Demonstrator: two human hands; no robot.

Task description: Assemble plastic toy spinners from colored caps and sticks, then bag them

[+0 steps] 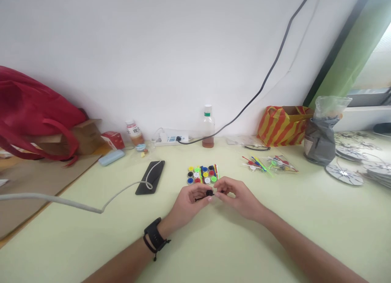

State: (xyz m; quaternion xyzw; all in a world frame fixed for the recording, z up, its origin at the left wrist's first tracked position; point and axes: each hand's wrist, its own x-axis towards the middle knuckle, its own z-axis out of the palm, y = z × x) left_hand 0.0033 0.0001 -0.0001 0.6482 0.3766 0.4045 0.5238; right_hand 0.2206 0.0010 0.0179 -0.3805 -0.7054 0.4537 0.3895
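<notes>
- Near the left edge of the bench (116,234), a black slab (152,175) lies flat, with a pale cable (128,188) across it.
- The left hand (186,203), with a black watch (155,235) on its wrist, pinches the black piece between thumb and fingers.
- Just beyond the hands, toward the far edge, small coloured discs (198,175) sit in rows: yellow, green, blue, black, white and red, each with a raised centre. Thin coloured sticks (216,171) lie among and beside them.
- The black piece (209,192) is held between the two hands, in the middle of the bench's width and well short of the far edge. It is small and dark, with a rounded body and a thin rod showing toward the left; its finer shape is too small to make out.
- The right hand (238,198) has thumb and fingertips closed about its right end.
- Toward the far right corner lie clear packets (282,164) of coloured pieces.
</notes>
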